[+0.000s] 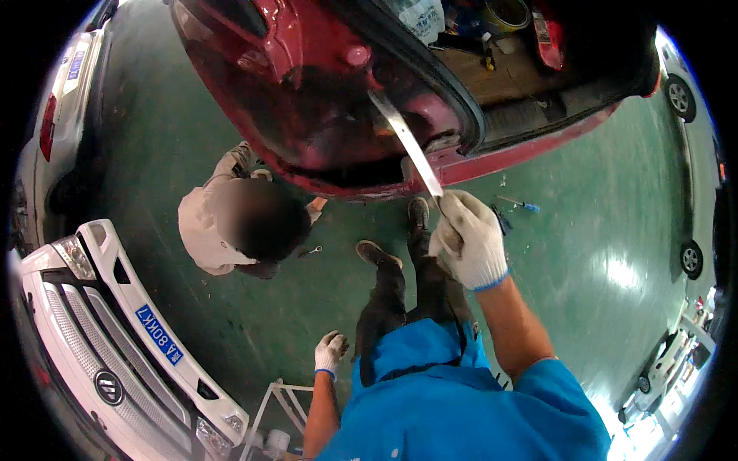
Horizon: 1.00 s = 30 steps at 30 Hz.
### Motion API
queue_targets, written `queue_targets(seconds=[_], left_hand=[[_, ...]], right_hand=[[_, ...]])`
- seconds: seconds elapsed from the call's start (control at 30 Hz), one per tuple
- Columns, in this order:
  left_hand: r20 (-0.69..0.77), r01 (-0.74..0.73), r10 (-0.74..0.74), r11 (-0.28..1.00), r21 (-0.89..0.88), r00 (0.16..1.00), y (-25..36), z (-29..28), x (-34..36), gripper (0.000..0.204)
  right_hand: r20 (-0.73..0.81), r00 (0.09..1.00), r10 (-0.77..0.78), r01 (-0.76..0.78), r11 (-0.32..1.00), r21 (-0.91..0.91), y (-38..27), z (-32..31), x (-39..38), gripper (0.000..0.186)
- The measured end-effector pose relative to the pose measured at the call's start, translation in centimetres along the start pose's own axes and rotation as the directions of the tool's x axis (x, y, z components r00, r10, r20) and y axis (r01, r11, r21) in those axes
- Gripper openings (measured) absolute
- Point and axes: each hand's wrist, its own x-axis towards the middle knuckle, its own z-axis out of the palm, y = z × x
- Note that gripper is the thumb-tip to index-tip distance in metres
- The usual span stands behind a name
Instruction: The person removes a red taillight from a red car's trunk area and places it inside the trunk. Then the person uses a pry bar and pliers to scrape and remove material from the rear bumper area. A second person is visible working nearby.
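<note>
My right hand (470, 240), in a white knitted glove, is closed around the near end of a long flat metal bar (411, 146). The bar slants up and left, its far end over the taillight recess (384, 115) of a red car (307, 100). I cannot tell whether that end touches the panel. Beside my left thigh hangs my gloved left hand (330, 352), fingers loosely curled, with nothing visible in them. The car's rear opening shows a brown trunk floor (500, 75) with a bag, a round tin and tools in it.
A co-worker (211, 219) crouches left of my feet, near the bumper, beside a small wrench (311, 250). A blue-handled screwdriver (523, 204) lies on the green floor at right. A white vehicle front (115, 338) stands lower left, near a white metal frame (269, 411).
</note>
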Motion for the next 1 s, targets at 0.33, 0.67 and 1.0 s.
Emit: queue_targets(seconds=[0.33,0.67,1.0], left_hand=[[-0.012,-0.009,0.010,0.998,0.062,1.000,1.4,1.5,-0.5,0.046],[0.149,-0.351,0.318,0.864,0.360,0.936,9.7,6.6,-3.8,0.051],[0.558,-0.759,0.621,0.650,0.024,0.550,32.3,29.0,-17.0,0.064]], right_hand=[[0.027,0.989,-0.147,0.142,0.978,0.151,0.1,-0.3,0.6,0.038],[-0.068,0.998,0.001,0.013,0.979,0.204,1.2,0.3,0.4,0.036],[0.020,0.996,-0.090,0.092,0.985,-0.147,0.7,0.5,-1.2,0.031]])
